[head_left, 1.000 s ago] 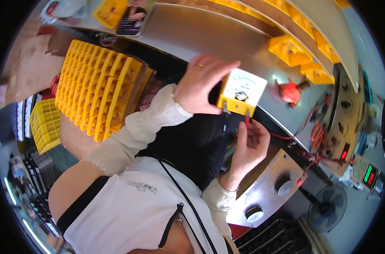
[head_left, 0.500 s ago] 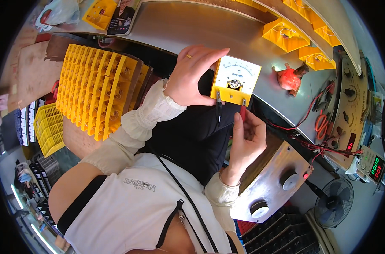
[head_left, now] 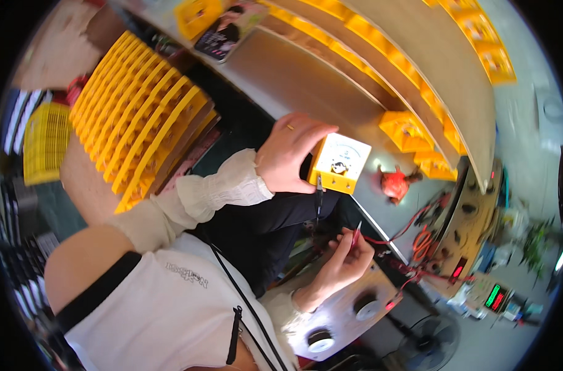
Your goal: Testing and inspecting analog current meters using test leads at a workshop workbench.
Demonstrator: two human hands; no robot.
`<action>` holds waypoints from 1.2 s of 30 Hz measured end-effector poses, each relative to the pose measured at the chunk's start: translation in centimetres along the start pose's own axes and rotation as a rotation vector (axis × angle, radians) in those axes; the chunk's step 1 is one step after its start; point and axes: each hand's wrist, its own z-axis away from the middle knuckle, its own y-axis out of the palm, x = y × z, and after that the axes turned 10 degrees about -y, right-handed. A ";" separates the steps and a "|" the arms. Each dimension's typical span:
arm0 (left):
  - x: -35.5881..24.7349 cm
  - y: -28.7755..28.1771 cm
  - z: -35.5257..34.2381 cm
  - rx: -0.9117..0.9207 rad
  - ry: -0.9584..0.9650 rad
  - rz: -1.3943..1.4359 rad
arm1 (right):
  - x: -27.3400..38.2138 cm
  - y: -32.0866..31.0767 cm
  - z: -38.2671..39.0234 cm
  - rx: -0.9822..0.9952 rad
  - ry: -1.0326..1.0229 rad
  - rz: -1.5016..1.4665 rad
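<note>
My left hand (head_left: pixel 287 153) is closed on the left side of a small analog meter (head_left: pixel 355 157) with a white dial and a yellow case. A black alligator clip (head_left: pixel 319 196) hangs from the meter's lower left terminal, with its lead running down. Below the meter, my right hand (head_left: pixel 344 264) pinches a red clip (head_left: pixel 356 237) with a metal tip pointing up. The red clip is apart from the meter. Its grip is partly hidden by my fingers.
Stacked yellow meter cases (head_left: pixel 136 117) stand at the left. A metal box with two knobs (head_left: pixel 368 304) lies below my right hand. Red-handled scissors (head_left: pixel 422 242), a red lumpy object (head_left: pixel 394 184), and a power supply display (head_left: pixel 496 297) are at the right.
The red clip has come off the meter's right terminal, and my right hand has drawn down and away with it. My left hand still holds the meter. The whole view has shifted.
</note>
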 end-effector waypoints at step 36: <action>17.2 -33.7 18.7 -0.241 -1.120 -0.079 | -6.3 2.2 0.4 0.538 -0.248 0.261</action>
